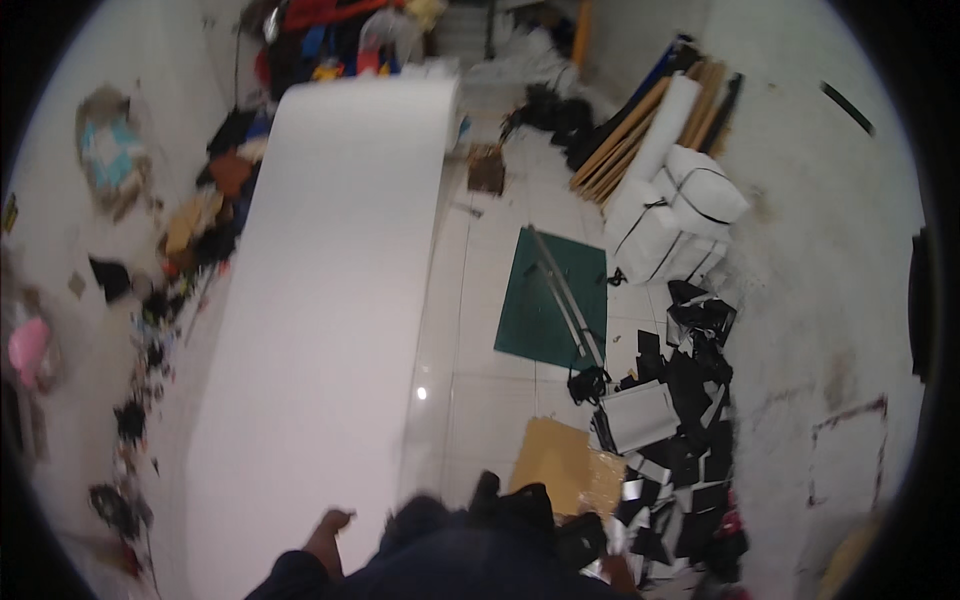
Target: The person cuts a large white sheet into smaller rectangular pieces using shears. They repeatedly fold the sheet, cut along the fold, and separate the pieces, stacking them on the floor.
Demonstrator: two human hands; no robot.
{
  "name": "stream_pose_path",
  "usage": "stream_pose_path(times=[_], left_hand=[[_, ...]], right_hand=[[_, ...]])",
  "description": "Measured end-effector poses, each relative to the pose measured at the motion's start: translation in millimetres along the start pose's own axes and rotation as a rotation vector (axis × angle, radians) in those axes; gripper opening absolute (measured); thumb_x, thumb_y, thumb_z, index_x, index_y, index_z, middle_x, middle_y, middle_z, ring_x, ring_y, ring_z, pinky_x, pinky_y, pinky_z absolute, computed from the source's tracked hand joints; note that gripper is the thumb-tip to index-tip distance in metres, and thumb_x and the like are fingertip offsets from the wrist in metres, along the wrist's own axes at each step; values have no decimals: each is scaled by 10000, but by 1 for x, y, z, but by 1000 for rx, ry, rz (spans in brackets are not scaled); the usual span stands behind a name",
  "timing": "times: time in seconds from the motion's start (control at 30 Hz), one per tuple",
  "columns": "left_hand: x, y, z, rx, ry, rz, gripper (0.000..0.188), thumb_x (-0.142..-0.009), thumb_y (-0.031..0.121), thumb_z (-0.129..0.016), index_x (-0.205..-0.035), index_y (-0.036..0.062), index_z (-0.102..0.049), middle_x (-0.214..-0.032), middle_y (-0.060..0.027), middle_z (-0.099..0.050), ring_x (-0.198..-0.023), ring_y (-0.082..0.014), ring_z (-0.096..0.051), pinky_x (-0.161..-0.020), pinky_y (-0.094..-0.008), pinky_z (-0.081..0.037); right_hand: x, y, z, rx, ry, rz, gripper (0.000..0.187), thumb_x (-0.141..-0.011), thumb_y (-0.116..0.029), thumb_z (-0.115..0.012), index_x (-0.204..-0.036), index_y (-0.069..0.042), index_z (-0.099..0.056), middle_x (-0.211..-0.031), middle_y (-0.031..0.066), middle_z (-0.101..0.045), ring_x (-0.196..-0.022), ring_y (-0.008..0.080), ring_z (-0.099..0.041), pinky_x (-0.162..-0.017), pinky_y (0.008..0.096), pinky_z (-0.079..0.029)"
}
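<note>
A long white sheet (320,280) stretches from the far end of the room down to my feet, its far end curving over. My left hand (328,535) hangs over the near part of this sheet, a finger or thumb stretched out and nothing visible in it. At the lower edge shows only a sliver of my right hand (618,572). It is blurred and its fingers are hidden, so I cannot tell what it does. Nearest to it are black and white scraps (655,510).
Right of the sheet lie a green cutting mat (530,305) with metal strips (570,300) on it and a brown board (552,462). Strapped white bundles (675,215) and cardboard tubes (625,140) lean by the right wall. Scraps (160,320) litter the left side.
</note>
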State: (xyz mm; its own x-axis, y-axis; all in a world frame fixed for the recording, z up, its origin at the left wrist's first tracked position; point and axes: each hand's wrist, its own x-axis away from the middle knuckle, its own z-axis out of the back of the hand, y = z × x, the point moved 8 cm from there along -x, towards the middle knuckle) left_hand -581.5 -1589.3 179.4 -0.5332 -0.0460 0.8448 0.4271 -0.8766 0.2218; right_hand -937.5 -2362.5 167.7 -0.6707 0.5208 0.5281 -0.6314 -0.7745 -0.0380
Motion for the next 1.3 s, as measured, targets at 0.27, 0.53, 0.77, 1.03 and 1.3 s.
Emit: stream_pose_path(times=[0.27,0.53,0.77,1.03,1.3], left_hand=[[-61,178,106,428,212,-3,506,-850,436,-639,-1092,-7,-679,-1100,-209,-674,-1044,-330,-636,-905,-403,-504],[-267,284,223,56,-44,195,508,-949,519,-431,-1170,127,-667,-1173,-208,-640,-1091,-370,-612,-954,-444,-476],[-283,576,576,904,561,-266,434,-930,353,-586,-1176,-2,-633,-1166,-177,-656,-1078,-292,-615,-946,-366,-464],[-361,573,582,1119,809,211,438,-907,307,-629,-1192,-25,-617,-1174,-191,-647,-1085,-277,-614,-952,-377,-469],[-342,701,422,1447,530,1137,439,-839,346,-671,-1055,-36,-682,-1037,-213,-694,-1009,-318,-654,-888,-397,-500]], right_hand=[[-429,-242,562,-428,566,213,405,-936,-386,-579,-953,15,-634,-788,84,-630,-715,153,-597,-592,316,-460],[-605,-667,758,-753,37,398,494,-933,-479,-578,-1197,-62,-583,-1033,51,-633,-895,144,-596,-749,311,-478],[-773,-880,871,-752,-81,531,581,-934,-518,-561,-1299,-68,-524,-1132,79,-620,-974,181,-596,-810,328,-487],[-1055,-1145,969,-818,-188,634,668,-928,-561,-520,-1400,-99,-421,-1267,120,-566,-1096,225,-553,-877,366,-475],[-1348,-1397,1050,-972,-157,395,1062,-693,-871,-503,-1531,-306,-175,-1555,157,-222,-1398,352,-266,-1079,588,-218]])
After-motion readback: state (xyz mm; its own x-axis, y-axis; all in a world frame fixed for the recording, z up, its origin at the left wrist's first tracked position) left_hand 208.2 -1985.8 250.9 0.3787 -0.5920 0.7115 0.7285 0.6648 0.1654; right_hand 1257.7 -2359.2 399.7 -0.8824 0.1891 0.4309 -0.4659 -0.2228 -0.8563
